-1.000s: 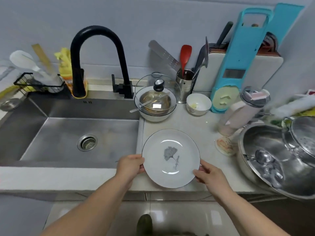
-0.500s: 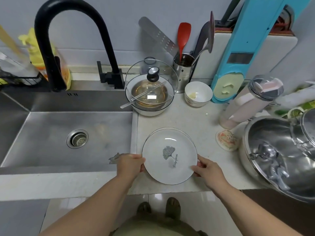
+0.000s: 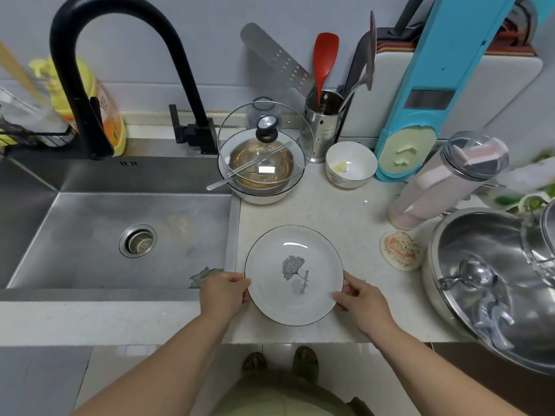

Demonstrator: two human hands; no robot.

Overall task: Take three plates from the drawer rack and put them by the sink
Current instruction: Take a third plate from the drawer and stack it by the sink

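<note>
A white plate (image 3: 292, 256) with a dark rim and a grey leaf print sits low over the pale countertop (image 3: 339, 217), just right of the steel sink (image 3: 105, 235). My left hand (image 3: 223, 292) grips its left rim and my right hand (image 3: 362, 300) grips its right rim. Whether more plates are stacked under it is hidden. The drawer rack is out of view.
Behind the plate stand a lidded bowl (image 3: 264, 163), a small white bowl (image 3: 350, 164), a utensil holder (image 3: 325, 121) and a blue slicer (image 3: 420, 115). A large steel basin (image 3: 495, 283), a tall lidded tumbler (image 3: 444, 181) and a round coaster (image 3: 401, 250) crowd the right. A black faucet (image 3: 90, 70) arches over the sink.
The plate has come down toward the counter beside the sink, still in both hands. The view has tilted down and closer.
</note>
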